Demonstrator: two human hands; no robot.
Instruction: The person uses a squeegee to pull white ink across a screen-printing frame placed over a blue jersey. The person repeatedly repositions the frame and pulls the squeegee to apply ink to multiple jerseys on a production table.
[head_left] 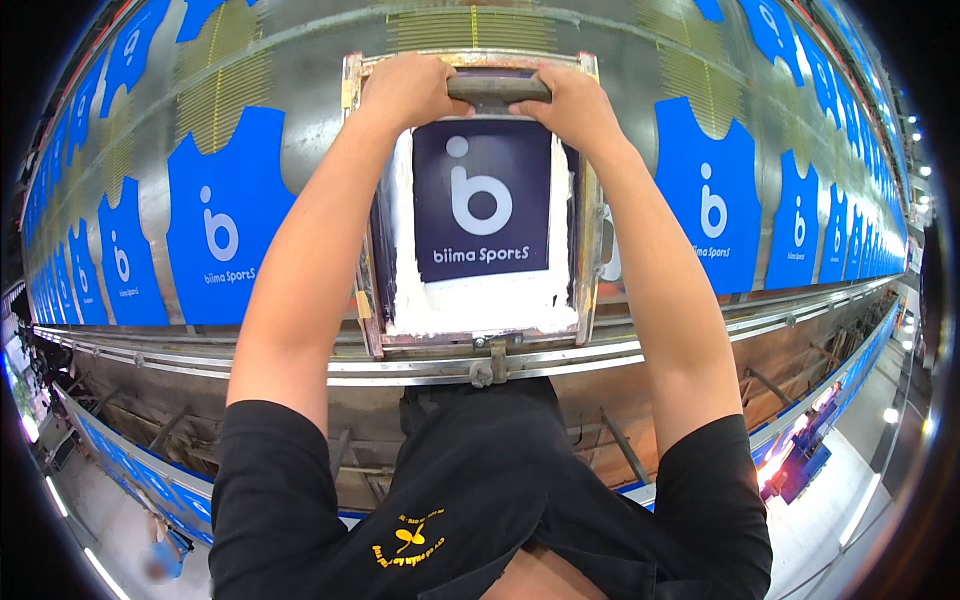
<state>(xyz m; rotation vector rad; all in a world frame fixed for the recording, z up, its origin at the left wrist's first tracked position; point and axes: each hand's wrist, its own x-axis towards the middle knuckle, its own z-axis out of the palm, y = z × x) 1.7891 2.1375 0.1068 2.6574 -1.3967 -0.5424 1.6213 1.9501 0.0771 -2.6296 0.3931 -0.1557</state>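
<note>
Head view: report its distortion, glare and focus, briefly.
In the head view, the corners go black and the metal rail bows toward the rim; same view, a lamp at right flares white; same view, the left hand and right hand look crisp, the person at lower left blurred.

Lettering (481,254) on screen (537,180), blue vests (235,185), black shirt (480,470)
</note>
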